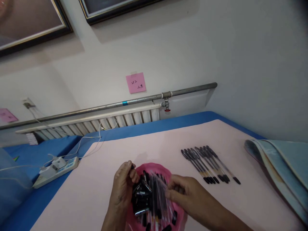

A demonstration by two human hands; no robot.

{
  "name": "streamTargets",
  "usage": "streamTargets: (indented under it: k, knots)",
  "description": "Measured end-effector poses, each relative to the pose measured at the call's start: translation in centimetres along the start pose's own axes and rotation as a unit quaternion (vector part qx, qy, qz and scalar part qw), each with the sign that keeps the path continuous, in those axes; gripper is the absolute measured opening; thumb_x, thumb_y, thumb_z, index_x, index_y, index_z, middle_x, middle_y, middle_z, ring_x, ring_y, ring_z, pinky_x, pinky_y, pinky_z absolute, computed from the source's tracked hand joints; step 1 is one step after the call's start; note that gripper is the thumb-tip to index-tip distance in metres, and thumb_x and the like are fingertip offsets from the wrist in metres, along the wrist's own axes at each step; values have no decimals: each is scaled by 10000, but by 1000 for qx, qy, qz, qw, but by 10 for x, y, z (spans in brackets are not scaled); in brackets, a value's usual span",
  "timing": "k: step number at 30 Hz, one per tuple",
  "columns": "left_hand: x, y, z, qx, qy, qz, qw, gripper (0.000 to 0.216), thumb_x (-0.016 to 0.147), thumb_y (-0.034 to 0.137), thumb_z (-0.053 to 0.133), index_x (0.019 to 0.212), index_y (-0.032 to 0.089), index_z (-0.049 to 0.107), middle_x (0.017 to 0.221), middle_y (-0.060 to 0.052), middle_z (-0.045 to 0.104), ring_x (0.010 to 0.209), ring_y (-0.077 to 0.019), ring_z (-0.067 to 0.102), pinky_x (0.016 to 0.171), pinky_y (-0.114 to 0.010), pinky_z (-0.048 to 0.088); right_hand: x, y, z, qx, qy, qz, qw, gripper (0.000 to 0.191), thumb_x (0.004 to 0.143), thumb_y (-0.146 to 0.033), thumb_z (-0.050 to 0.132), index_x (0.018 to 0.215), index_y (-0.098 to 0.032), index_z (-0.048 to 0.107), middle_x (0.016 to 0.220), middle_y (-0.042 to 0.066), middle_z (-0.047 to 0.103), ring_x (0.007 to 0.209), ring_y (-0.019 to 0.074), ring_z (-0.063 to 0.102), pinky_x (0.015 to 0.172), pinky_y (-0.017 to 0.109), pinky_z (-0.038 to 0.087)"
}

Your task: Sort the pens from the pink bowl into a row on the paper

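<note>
A pink scalloped basin point(150, 166) sits at the front of the table, filled with pen parts. Black pen caps point(141, 200) lie on its left side, and clear barrels and dark refills point(158, 199) on its right. My left hand point(123, 183) is closed at the basin's left rim, with a small black pen part point(132, 166) showing at the fingertips. Over the right rim, my right hand point(181, 191) pinches a clear pen barrel point(157, 178), slightly blurred. Assembled black-capped pens point(202, 163) lie in a row to the right, caps away from me.
Pink sheeting point(108, 157) covers the blue table point(144, 128). A power strip point(56, 171) with chargers and white cables lies at left. Pale blue folded sheets point(284, 170) stand at the right edge. Behind the table are a radiator point(134, 118) and a pipe point(103, 108).
</note>
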State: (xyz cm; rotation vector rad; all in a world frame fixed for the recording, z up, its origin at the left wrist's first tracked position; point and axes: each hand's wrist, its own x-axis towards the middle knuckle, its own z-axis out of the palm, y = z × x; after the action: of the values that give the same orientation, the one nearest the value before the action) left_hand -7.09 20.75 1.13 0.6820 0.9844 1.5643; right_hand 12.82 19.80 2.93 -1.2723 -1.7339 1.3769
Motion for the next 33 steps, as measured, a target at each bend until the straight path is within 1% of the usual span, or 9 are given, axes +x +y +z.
streamTargets:
  k: [2,5,10,13,19,22,25,30,33]
  knots:
    - [-2,0,-3,97,-37,-7,995,375,752,392,669,573,183,414,437,104,331,428,-49,271,456,-197,235,3,-1,-5,41,6,1,999,147,758,-214,564,613,-202,586,526,-47,476,481,89,423,457,222,297]
    - [-7,2,-6,254,-106,-15,961,371,719,366,686,561,187,402,452,89,370,463,-61,299,469,-200,227,10,3,-8,134,12,21,991,153,792,-264,549,658,-196,577,489,-71,414,424,67,361,412,205,259]
    - [-10,9,-5,309,-197,-25,930,180,696,295,661,686,173,530,570,59,452,538,-90,380,519,-215,286,12,6,-7,229,11,59,971,112,798,-259,535,706,-203,505,494,-68,510,363,42,354,365,175,203]
    - [-15,7,3,359,-208,-5,910,114,729,276,618,724,176,563,588,46,469,552,-106,410,534,-228,301,10,1,-4,270,28,69,960,125,786,-239,522,688,-208,450,508,-51,572,332,36,376,351,170,209]
    - [-26,-3,18,490,-244,69,834,226,676,337,721,662,203,540,592,27,516,554,-127,429,520,-239,279,12,1,4,316,46,66,945,201,776,-326,577,695,-218,429,497,-53,592,343,62,454,345,170,254]
    - [-27,-7,19,511,-249,110,815,246,770,373,631,630,207,515,584,17,505,547,-130,424,530,-250,278,13,4,6,308,49,56,948,208,773,-343,586,704,-219,434,518,-53,599,354,63,462,356,176,281]
    - [-28,-9,19,512,-252,133,811,291,852,370,514,610,208,506,593,4,502,550,-135,421,548,-262,279,13,4,5,297,53,40,953,215,775,-371,585,711,-219,448,534,-52,596,356,66,460,355,186,278]
    - [-28,-6,21,453,-281,21,846,392,908,450,356,610,217,457,556,4,495,502,-136,440,504,-254,310,11,-2,4,331,42,12,943,209,736,-366,620,731,-211,479,565,-43,600,397,77,487,392,200,331]
    - [-27,-6,22,436,-266,14,860,369,898,463,378,640,216,475,556,13,482,505,-133,430,498,-250,306,12,-2,4,345,45,5,938,209,732,-363,625,727,-204,491,567,-41,598,408,76,489,416,205,355]
